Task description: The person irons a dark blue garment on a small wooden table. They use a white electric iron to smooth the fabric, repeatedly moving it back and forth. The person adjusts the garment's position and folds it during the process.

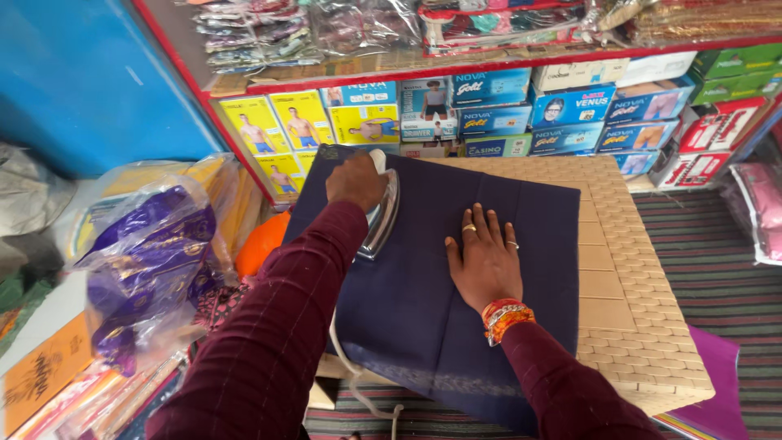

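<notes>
Head view shows the left hand [356, 181] with its fingers wrapped tight around the handle of a shiny iron [380, 213], which sits on the far left part of a dark blue cloth [423, 301]. That cloth is spread over a tan woven tabletop [627, 301]. Just beside the iron, the right hand [485, 262] lies flat on the cloth, fingers spread and holding nothing.

sleeves: maroon, faint check | right wrist: red-orange thread band [505, 318] | right fingers: two rings [470, 228]
</notes>
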